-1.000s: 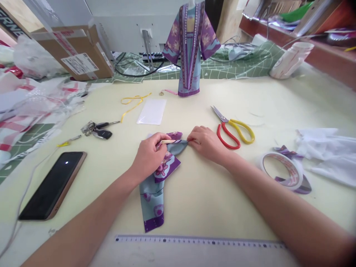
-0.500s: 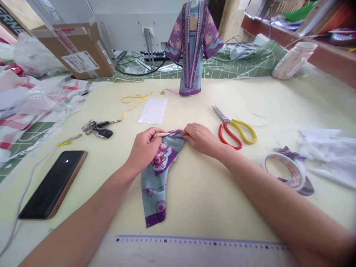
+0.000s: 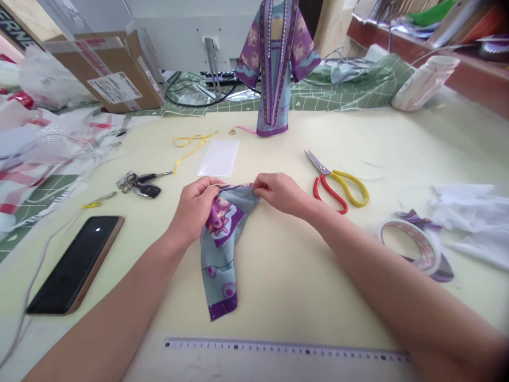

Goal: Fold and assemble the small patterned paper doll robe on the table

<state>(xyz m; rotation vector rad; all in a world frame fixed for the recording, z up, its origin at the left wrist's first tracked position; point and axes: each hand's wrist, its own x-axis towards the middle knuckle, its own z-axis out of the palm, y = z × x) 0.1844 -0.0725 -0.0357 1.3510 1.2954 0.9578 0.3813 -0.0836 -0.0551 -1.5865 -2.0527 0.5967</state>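
Note:
Between my hands is a small doll-sized piece of fabric clothing (image 3: 218,260), blue-grey with purple trim and a pink-purple printed patch. Its lower end hangs down onto the table toward me. My left hand (image 3: 196,207) is closed on its upper left edge, thumb on top. With fingertips pinched together, my right hand (image 3: 274,192) grips the upper right end of the same edge. That edge is drawn out between both hands, and the fingertips partly hide it. Behind it stands a doll-sized robe (image 3: 274,69) in matching colours.
Scissors (image 3: 340,183) with red and yellow handles lie right of my hands, near a tape roll (image 3: 431,257). A white card (image 3: 218,158), yellow ribbon (image 3: 191,142) and keys (image 3: 147,188) lie beyond. A phone (image 3: 75,265) rests at left, a ruler (image 3: 286,353) in front.
Both hands have shifted slightly left with the clothing piece still held. A pale strip seen by the left fingers before is now mostly out of sight.

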